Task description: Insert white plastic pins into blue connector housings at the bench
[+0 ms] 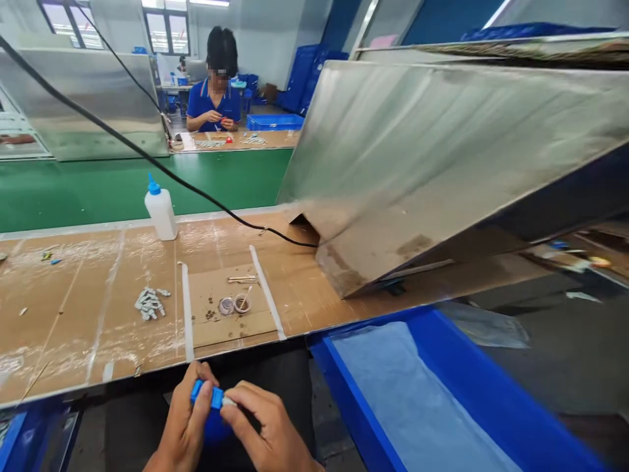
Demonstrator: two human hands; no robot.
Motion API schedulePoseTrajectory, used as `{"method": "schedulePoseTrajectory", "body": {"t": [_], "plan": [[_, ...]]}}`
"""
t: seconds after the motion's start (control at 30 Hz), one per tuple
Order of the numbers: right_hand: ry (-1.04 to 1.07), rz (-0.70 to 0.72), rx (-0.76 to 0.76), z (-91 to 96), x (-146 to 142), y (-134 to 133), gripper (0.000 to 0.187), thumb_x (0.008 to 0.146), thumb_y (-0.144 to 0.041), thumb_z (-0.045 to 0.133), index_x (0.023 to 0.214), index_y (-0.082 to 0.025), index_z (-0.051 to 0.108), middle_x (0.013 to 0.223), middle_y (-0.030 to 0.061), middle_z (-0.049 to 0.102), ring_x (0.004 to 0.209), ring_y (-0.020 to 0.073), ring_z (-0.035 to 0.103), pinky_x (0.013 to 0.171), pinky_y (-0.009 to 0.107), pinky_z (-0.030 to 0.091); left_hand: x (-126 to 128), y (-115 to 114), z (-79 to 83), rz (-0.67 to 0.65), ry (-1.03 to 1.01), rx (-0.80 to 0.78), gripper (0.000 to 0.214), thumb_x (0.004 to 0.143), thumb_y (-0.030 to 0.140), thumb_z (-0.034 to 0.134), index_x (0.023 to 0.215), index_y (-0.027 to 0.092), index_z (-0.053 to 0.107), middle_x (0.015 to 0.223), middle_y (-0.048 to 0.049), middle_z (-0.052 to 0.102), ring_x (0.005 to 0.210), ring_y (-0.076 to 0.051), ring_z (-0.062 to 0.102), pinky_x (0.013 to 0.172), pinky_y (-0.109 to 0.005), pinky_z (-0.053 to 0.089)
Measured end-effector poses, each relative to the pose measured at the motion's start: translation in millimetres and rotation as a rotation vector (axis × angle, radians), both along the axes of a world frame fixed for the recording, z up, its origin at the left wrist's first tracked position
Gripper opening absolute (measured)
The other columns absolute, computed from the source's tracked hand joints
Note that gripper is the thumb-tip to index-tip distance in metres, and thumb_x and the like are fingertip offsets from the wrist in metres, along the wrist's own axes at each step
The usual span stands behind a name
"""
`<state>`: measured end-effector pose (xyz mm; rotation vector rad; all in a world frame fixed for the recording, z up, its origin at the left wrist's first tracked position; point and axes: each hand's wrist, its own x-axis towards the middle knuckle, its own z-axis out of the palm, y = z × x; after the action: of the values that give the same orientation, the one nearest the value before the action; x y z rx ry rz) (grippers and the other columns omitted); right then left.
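My left hand (184, 419) and my right hand (265, 426) meet low in the view, just below the near edge of the cardboard-covered bench (73, 314). Both pinch a small blue plastic part (209, 395). A tiny white piece (228, 401) shows at its right end, under my right fingertips. On the bench ahead lie a heap of small grey-white pieces (149, 303), two little round dishes (234, 304) with a thin stick across them, and a white squeeze bottle with a blue cap (160, 210).
A blue bin (472, 387) lined with clear plastic stands at my right. A large tilted steel sheet (442, 157) overhangs the bench. A black cable (147, 157) crosses above the green conveyor belt (98, 190). Another person (216, 92) in a blue shirt works at the far bench.
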<state>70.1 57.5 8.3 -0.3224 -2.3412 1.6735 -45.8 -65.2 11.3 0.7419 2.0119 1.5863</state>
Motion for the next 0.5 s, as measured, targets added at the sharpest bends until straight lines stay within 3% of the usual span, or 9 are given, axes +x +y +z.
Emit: {"method": "schedulePoseTrajectory", "body": {"t": [0.27,0.5], "plan": [[0.179,-0.045,0.104,8.7,5,7,0.015,0.103,-0.026,0.054,0.099,-0.019,0.066,0.088,0.0042,0.065,0.08,0.015,0.061,0.076,0.024,0.051,-5,11,-2.1,-0.155,0.033,0.099,0.039,0.102,0.051,0.045,0.08,0.022,0.059,0.071,-0.0002,0.056,0.062,-0.016,0.05,0.061,-0.028,0.042],[0.171,-0.012,0.171,-2.0,5,0,0.028,0.109,-0.031,0.041,0.094,-0.02,0.062,0.083,0.0042,0.063,0.077,0.0163,0.058,0.074,0.026,0.049,-7,-1,-9.1,-0.194,0.022,0.045,0.038,0.103,0.049,0.044,0.083,0.022,0.06,0.076,-0.0026,0.059,0.068,-0.018,0.054,0.066,-0.029,0.045]]}}
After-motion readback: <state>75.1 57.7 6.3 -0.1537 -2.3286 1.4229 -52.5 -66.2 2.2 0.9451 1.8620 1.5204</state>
